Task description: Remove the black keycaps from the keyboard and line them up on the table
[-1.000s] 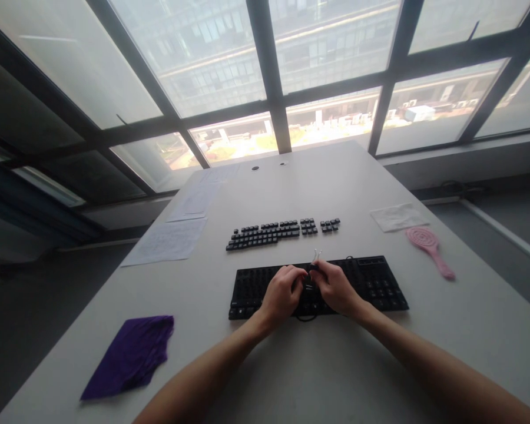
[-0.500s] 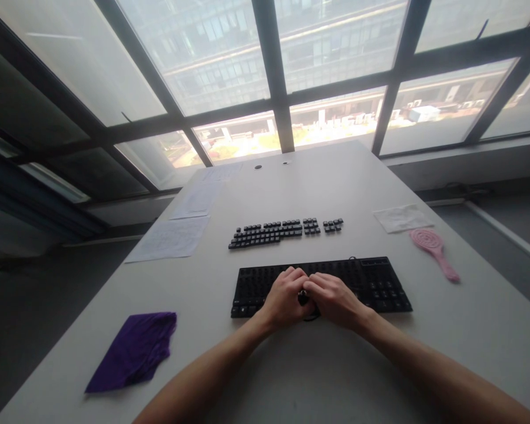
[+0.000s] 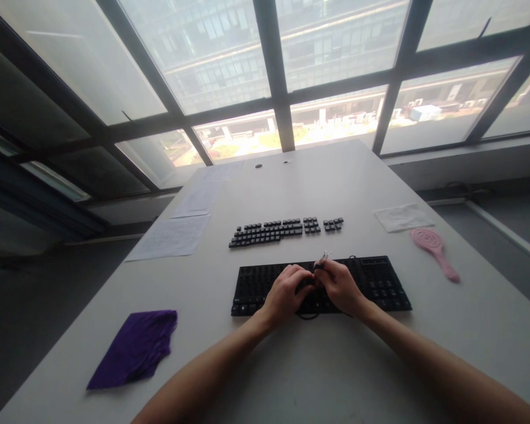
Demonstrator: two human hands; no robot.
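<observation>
A black keyboard [image 3: 384, 288] lies in front of me, with many keys gone from its upper and middle part. My right hand [image 3: 342, 287] hovers above its middle, fingers closed around a small keycap puller [image 3: 324, 257] whose thin wire prongs point up and away. Close against it, my left hand [image 3: 286, 292] has its fingers curled and thumb bent in; what lies between the fingertips is dark and too small to make out. Beyond the keyboard, removed keycaps [image 3: 265, 234] stand in neat rows.
A purple cloth [image 3: 135, 350] rests at the left. On the right are a pink hairbrush [image 3: 430, 244] and a white tissue packet [image 3: 404, 218]. Papers [image 3: 170, 237] line the left edge of the white table [image 3: 322, 371]. Large windows rise behind.
My right hand has turned and lifted slightly, so the puller's wire prongs now show above the fingers. My hands have parted a little at the fingertips; the left stays nearly in place.
</observation>
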